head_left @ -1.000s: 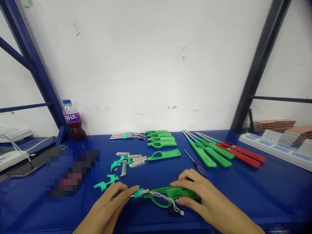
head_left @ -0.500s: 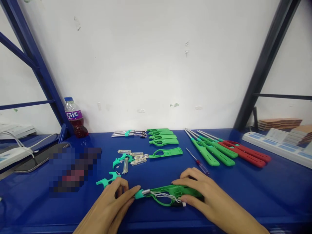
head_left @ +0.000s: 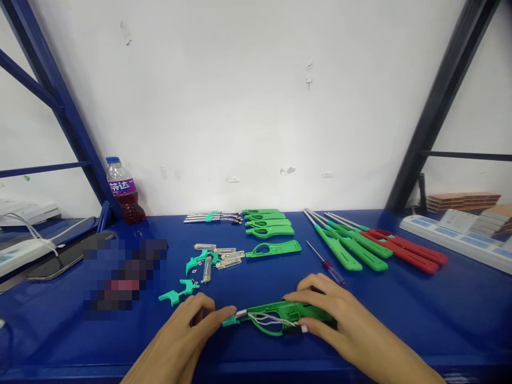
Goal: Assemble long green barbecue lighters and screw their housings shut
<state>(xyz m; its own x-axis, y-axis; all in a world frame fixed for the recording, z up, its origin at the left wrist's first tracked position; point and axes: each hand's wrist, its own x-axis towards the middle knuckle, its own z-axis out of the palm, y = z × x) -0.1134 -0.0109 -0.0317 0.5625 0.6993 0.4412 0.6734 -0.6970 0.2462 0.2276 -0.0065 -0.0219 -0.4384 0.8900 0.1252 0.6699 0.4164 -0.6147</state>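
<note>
My right hand (head_left: 336, 314) grips the back end of a green handle shell (head_left: 280, 309), which lies open side up near the table's front. White wires (head_left: 268, 320) run across its trigger loop to a black piece with a white tip (head_left: 295, 329) beside my right thumb. At the shell's front end my left hand (head_left: 200, 322) pinches a teal collar (head_left: 231, 321) with a short metal tube (head_left: 241, 314) at it. Teal trigger parts (head_left: 180, 290) lie just beyond my left hand. Farther back are clear fuel tanks (head_left: 207, 269) and a single green shell (head_left: 280, 249).
Metal rods (head_left: 212, 217) and several green shells (head_left: 270, 230) lie by the wall. Long green lighters (head_left: 340, 248) and red ones (head_left: 408, 250) are at right, with a screwdriver (head_left: 332, 271) nearby. A bottle (head_left: 126, 192), a phone (head_left: 68, 258) and a power strip (head_left: 456, 242) stand or lie around.
My left fingers have shifted slightly over the teal collar and metal tube. The wires bow apart a little more, and the black piece has moved slightly. My right hand keeps its grip.
</note>
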